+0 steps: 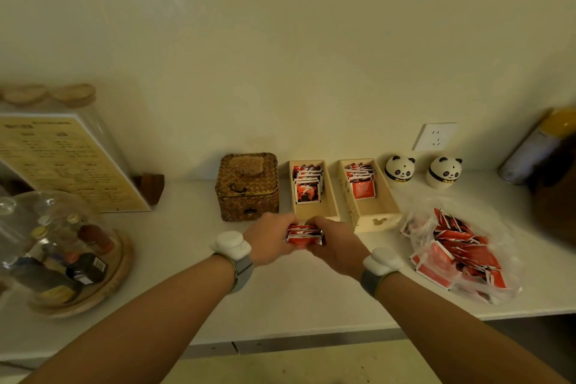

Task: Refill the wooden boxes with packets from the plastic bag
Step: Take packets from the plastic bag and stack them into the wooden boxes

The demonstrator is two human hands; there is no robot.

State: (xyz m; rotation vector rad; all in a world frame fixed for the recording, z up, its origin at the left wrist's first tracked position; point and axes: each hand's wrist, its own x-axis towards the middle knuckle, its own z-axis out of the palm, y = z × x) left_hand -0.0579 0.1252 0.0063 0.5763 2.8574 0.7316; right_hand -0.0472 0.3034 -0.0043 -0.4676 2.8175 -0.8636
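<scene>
On the white tabletop (280, 299), a woven basket (247, 185) sits at the left. In front of it, the left hand (269, 238) and right hand (335, 245) together grip a stack of red packets (304, 235), just before the left wooden box (313, 188). The right wooden box (367, 193) stands beside it, both part filled; the plastic bag (458, 254) of packets lies farther right
</scene>
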